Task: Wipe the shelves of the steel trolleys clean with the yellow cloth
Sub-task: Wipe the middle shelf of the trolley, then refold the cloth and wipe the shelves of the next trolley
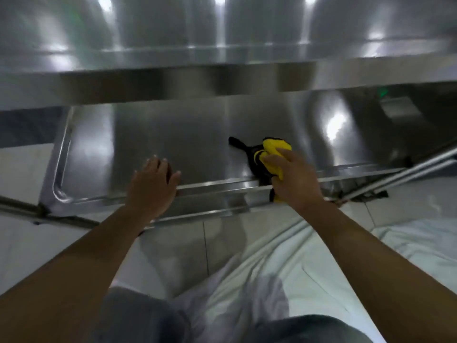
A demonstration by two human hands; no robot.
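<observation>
- Yellow cloth [276, 151] bunched on the lower shelf [173, 134] of the steel trolley, near its front lip [222, 185], right of the middle; dark backing trailing out to the left.
- Right hand [294, 179] laid over the cloth, fingers curled round the bundle and holding it against the steel; a yellow corner hanging out below the palm, over the lip.
- Left hand [154, 180] resting on the front lip, fingers spread and fairly straight, holding nothing; seemingly bracing.
- Upper shelf [222, 78] overhanging close above, so little headroom for the wiping arm.
- Cloth likely soft, light, limp: no stiff edge to take hold of, best gathered in the palm with flat pressure on top.
- Polished steel probably slippery, so easy gliding; loose tail liable to drag or catch on the lip.
- Shelf to the left of the cloth seemingly not yet reached.
</observation>
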